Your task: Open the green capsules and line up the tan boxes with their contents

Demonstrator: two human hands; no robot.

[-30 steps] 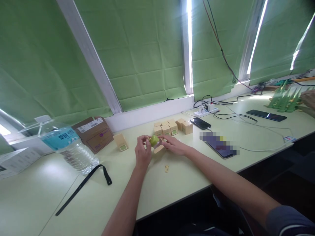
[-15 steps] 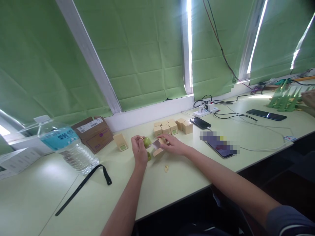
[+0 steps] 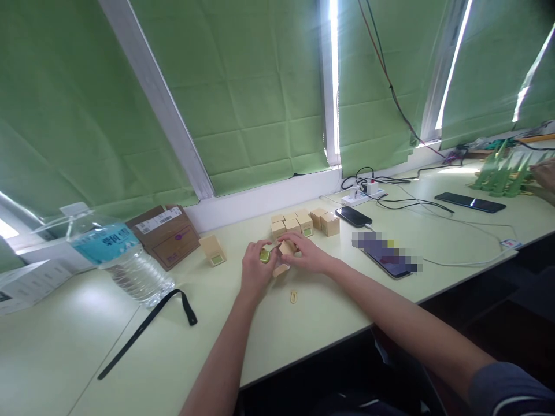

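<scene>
At the middle of the table, my left hand is curled with a small rounded green object between its thumb and fingers. Those fingertips meet the side of a small tan cardboard box, and partly hide the green object. My right hand grips the box from the right, fingers over its far edge and thumb on the near side. A pale yellow loop lies on the table just in front of the hands. Behind them stands a cluster of similar small boxes.
To the left are another small box, a brown carton, a large water bottle and a black strap. Phones, a power strip and cables lie to the right. Another person's hand shows at the far right.
My left hand has moved right with the green object, up against the box. The box has turned slightly in my right hand, which stays in nearly the same place.
</scene>
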